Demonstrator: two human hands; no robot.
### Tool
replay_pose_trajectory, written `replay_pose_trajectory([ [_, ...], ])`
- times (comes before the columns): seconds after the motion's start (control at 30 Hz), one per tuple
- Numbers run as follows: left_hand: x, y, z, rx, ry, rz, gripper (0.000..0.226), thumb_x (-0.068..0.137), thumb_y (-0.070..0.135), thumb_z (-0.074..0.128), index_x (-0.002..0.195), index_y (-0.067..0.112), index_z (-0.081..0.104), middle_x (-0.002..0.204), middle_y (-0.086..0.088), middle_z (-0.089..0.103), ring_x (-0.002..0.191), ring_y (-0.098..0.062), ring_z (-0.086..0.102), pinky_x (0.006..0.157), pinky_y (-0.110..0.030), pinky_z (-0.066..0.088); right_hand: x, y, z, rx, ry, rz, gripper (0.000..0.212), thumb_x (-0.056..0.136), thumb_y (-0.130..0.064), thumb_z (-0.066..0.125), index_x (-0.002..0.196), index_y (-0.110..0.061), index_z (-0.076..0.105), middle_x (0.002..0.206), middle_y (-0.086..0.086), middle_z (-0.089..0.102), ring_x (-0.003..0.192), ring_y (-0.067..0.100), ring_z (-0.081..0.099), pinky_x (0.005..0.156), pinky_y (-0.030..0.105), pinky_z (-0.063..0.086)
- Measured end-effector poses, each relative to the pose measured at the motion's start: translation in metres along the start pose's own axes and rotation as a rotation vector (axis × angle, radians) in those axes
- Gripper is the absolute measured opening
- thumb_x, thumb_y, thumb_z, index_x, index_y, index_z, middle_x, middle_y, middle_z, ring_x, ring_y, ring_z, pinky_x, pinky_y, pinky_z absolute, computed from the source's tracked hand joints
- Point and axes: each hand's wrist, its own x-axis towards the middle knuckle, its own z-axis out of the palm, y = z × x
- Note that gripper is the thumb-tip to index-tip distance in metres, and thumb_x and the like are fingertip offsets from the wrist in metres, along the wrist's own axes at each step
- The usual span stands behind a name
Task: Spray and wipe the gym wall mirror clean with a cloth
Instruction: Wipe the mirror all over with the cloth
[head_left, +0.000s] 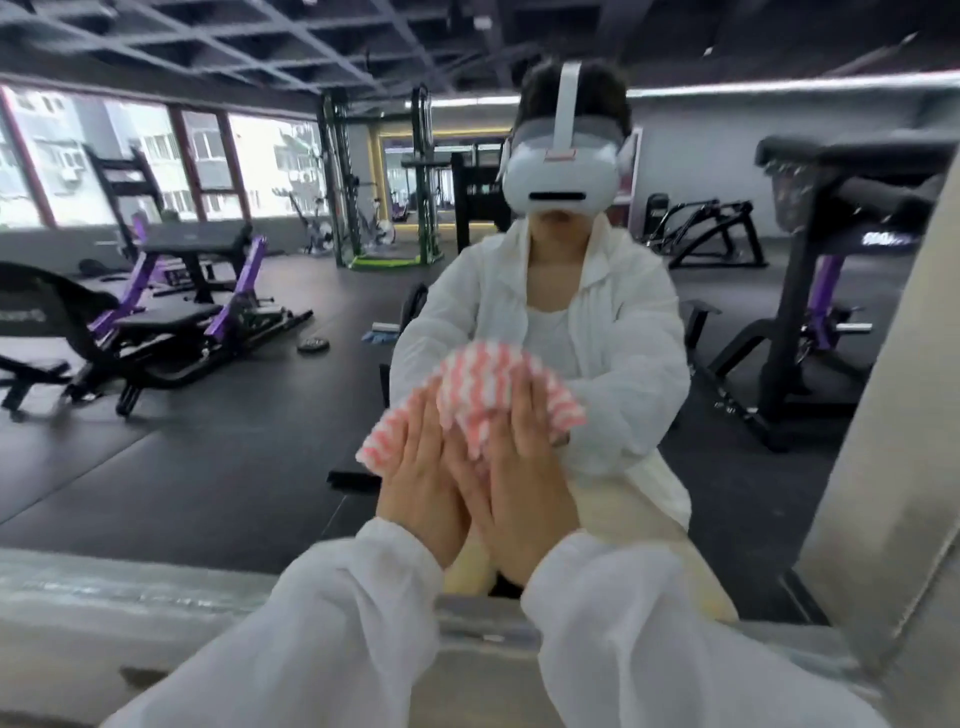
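Pink-and-white checked cloth (483, 395), white sleeves (332, 613).

The dark rubber gym floor (218, 457) shows in the mirror. Purple-framed weight benches (156, 322) stand toward its left edge, a black machine (810, 332) toward its right. A round weight plate (313, 344) lies on it, with what may be a blue brush (382, 333) nearby.

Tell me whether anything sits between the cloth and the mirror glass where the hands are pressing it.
Nothing visible does. The left hand and right hand lie flat on the pink-and-white cloth, which lies straight on the mirror, low down near its bottom frame.
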Motion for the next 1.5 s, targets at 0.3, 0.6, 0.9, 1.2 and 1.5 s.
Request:
replay_pose_trajectory([
  [0.3, 0.181, -0.012, -0.133, -0.084, 0.397, 0.042, 0.064, 0.089, 0.033, 0.015, 0.149, 0.011, 0.023, 0.156, -0.009, 0.016, 0.145, -0.025, 0.007, 0.115, -0.037, -0.004, 0.169, -0.030, -0.150, -0.165, 0.304, -0.084, 0.055, 0.098, -0.032, 0.025, 0.146, -0.005, 0.032, 0.157, 0.014, 0.015, 0.146, 0.028, 0.007, 0.117, 0.038, 0.004],
  [0.6, 0.078, -0.018, -0.034, 0.164, 0.325, 0.312, 0.070, 0.073, 0.023, 0.037, 0.143, 0.018, 0.030, 0.149, -0.008, 0.027, 0.146, -0.022, -0.006, 0.113, -0.052, -0.003, 0.050, 0.032, -0.065, -0.392, 0.114, -0.218, 0.057, 0.104, -0.034, 0.007, 0.139, -0.005, 0.041, 0.153, 0.015, 0.026, 0.144, 0.027, 0.019, 0.111, 0.041, 0.023],
  [0.9, 0.183, 0.021, -0.135, -0.029, 0.395, 0.167, 0.067, 0.080, 0.023, 0.020, 0.146, 0.016, 0.033, 0.154, -0.009, 0.024, 0.143, -0.029, 0.016, 0.111, -0.050, -0.001, 0.140, 0.011, -0.168, -0.318, 0.272, -0.083, 0.062, 0.091, 0.000, 0.048, 0.148, -0.006, 0.025, 0.159, 0.011, 0.007, 0.144, 0.027, 0.017, 0.116, 0.038, 0.023],
  [1.2, 0.178, 0.030, -0.102, 0.000, 0.450, 0.409, 0.058, 0.085, 0.026, 0.033, 0.142, 0.015, 0.037, 0.150, -0.007, 0.034, 0.140, -0.027, 0.020, 0.113, -0.047, -0.005, 0.111, 0.062, -0.151, -0.311, 0.411, -0.129, 0.054, 0.091, -0.005, 0.052, 0.143, -0.015, 0.041, 0.156, 0.001, 0.019, 0.135, 0.031, 0.036, 0.100, 0.046, 0.044],
  [1.5, 0.096, 0.038, -0.020, 0.054, 0.271, 0.678, 0.045, 0.086, 0.010, 0.030, 0.129, 0.014, 0.044, 0.140, -0.006, 0.047, 0.146, -0.021, 0.005, 0.111, -0.049, 0.012, 0.016, 0.120, -0.106, -0.422, 0.210, -0.280, 0.045, 0.080, -0.007, 0.041, 0.125, -0.012, 0.044, 0.144, 0.008, 0.031, 0.139, 0.025, 0.025, 0.103, 0.045, 0.039],
])
